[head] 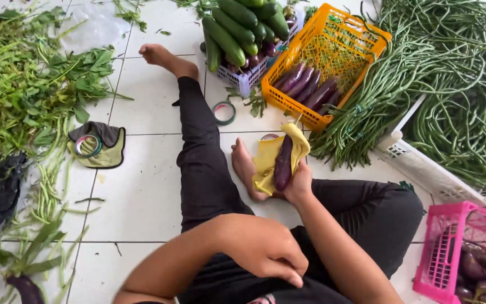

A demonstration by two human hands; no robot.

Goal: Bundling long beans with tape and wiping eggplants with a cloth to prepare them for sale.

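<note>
My right hand (298, 186) holds a purple eggplant (283, 163) wrapped in a yellow cloth (265, 163), just above my bare foot. My left hand (265, 247) is curled into a fist with nothing in it, resting against my lap in the foreground. I sit on the white tiled floor in black trousers, one leg stretched forward.
An orange crate (333, 39) with eggplants and a pale crate (248, 79) of cucumbers stand ahead. Long beans (451, 73) pile over a white crate (423, 169) at right. A pink crate (445, 253) of eggplants sits near right. Leafy greens (18, 84) and tape rolls (224, 112) lie left.
</note>
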